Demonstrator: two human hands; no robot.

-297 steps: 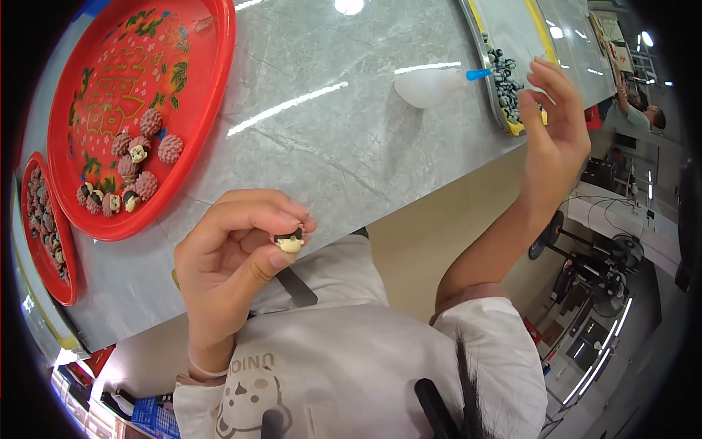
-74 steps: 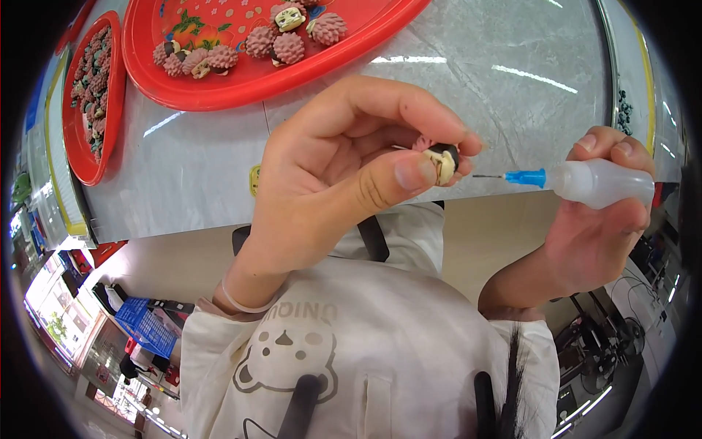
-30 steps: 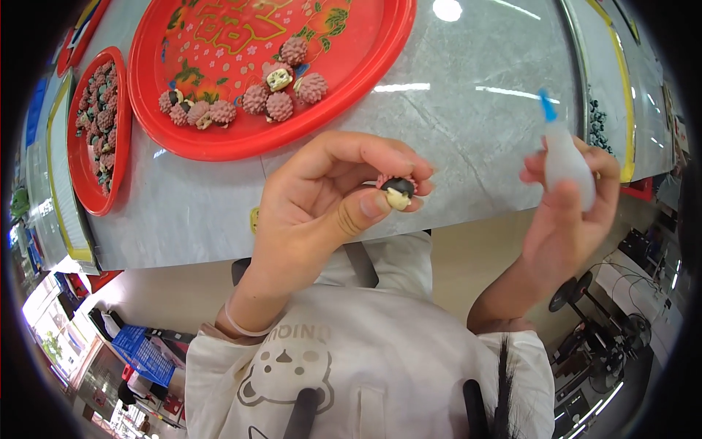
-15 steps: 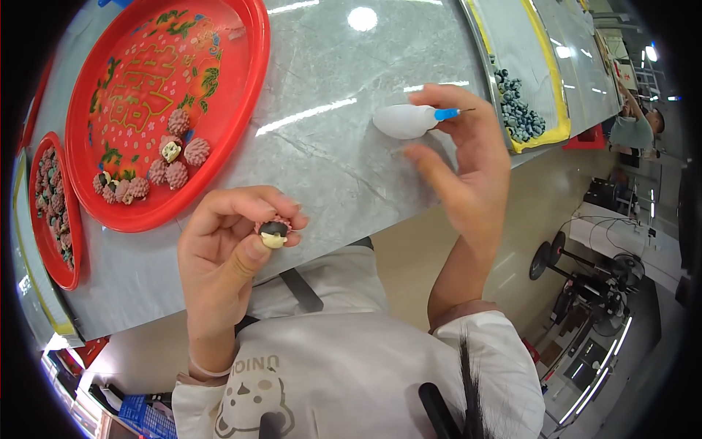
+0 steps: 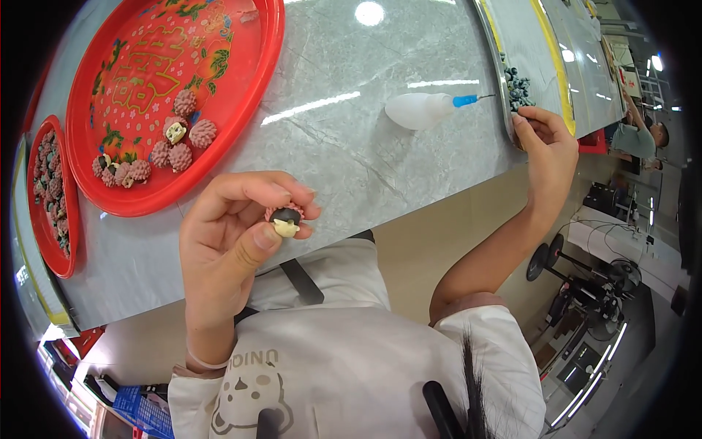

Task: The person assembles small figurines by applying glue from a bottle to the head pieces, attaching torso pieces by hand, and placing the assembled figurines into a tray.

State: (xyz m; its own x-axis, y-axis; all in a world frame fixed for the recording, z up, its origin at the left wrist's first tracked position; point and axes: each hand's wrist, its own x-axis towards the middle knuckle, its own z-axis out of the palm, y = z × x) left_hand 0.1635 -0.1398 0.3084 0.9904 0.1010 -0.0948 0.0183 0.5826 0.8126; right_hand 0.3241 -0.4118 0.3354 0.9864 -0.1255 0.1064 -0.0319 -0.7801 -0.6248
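Between the thumb and fingertips of my left hand [image 5: 223, 238] is a small figurine [image 5: 285, 221] with a bumpy pink top, a dark middle and a cream lower part. My right hand [image 5: 547, 150] is at the near end of a long tray with yellow edging [image 5: 561, 69]. Its thumb and index finger are drawn together beside a pile of small dark blue-grey pieces [image 5: 518, 88]. Whatever they pinch is hidden. On the grey table lies a white squeeze bottle [image 5: 415, 111] with a blue needle tip, touched by neither hand.
A large red patterned tray [image 5: 275, 55] at the left holds several bumpy pink pieces [image 5: 180, 156]. Beside it, a smaller red tray [image 5: 72, 227] is full of pink and dark pieces. Beyond the table's right end stand black fans [image 5: 540, 262]. Another person [image 5: 636, 139] is at the far right.
My right hand has left the squeeze bottle, which now lies on the table, and moved right to the dark pieces. My left hand still holds the figurine, nearly unmoved.
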